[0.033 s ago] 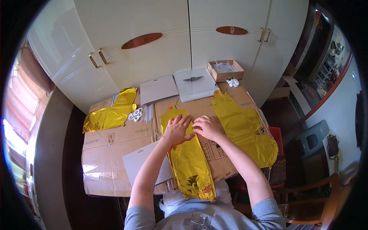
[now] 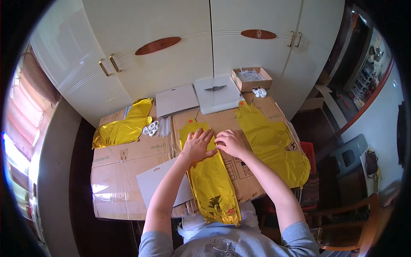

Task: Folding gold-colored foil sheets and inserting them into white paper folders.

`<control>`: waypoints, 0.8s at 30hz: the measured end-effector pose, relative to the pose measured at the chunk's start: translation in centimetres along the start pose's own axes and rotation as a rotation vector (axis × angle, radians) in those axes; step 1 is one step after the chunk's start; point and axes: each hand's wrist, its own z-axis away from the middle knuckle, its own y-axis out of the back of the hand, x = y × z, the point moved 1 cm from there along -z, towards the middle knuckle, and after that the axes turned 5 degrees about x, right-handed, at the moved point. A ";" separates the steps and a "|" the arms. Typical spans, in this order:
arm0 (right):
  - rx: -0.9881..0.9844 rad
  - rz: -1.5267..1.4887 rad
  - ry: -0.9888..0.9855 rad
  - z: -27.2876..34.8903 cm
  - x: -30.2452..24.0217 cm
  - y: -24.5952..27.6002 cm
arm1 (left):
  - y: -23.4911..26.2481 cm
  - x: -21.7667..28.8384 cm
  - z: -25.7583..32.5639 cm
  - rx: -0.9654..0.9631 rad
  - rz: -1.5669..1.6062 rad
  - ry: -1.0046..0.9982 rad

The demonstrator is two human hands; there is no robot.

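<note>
A long flat gold foil balloon (image 2: 212,184) lies lengthwise before me, its near end hanging over the table's front edge. My left hand (image 2: 198,144) rests on its upper part, palm down with fingers spread. Against the right edge of the same foil, my right hand (image 2: 230,143) has its fingers curled and pinched together on that edge; the fingertips are partly hidden. To the right lies a wider gold foil balloon (image 2: 272,141) with a red spot at its top. Another gold foil balloon (image 2: 122,130) sits crumpled at the far left.
Flattened cardboard (image 2: 128,171) covers the table. A grey card (image 2: 156,180) lies beneath my left forearm. Toward the back are stacked cards (image 2: 177,99), a clear plastic packet (image 2: 216,100), a box of clear pieces (image 2: 257,85), white rings (image 2: 150,128) and clear tubes (image 2: 164,127).
</note>
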 end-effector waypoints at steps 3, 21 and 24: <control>-0.024 0.022 -0.019 0.1 -0.2 0.2 | -0.3 -0.1 0.0 0.012 -0.006 0.003; -0.374 0.113 -0.118 3.2 -1.6 1.8 | -0.4 -0.1 -0.2 -0.031 -0.008 0.013; -0.411 0.125 -0.119 3.7 -2.2 2.2 | -0.5 -0.1 -0.2 -0.029 -0.029 0.014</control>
